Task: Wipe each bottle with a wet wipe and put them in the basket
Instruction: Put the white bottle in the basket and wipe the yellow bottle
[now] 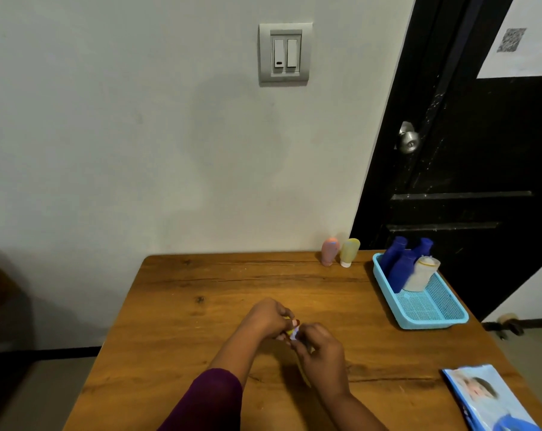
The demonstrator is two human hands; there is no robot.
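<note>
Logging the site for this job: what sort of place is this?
Probably a room in a home: a wooden table against a plain wall with a light switch, beside a dark door with a round knob.

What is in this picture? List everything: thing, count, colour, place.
table: one, brown wood, centre
basket: one, light blue, table's far right
blue bottles: three, dark blue, standing in basket
pale bottle: one, cream, in basket beside them
pink bottle: one, pink, table's far edge by wall
yellow bottle: one, yellow, right of pink bottle
wipe pack: one, light blue, table's near right corner
held item: one, yellow and white, mostly hidden between hands
switch plate: one, grey, wall
door: one, black, right
knob: one, silver, on door
left hand: grips held item
right hand: pinches held item
</note>
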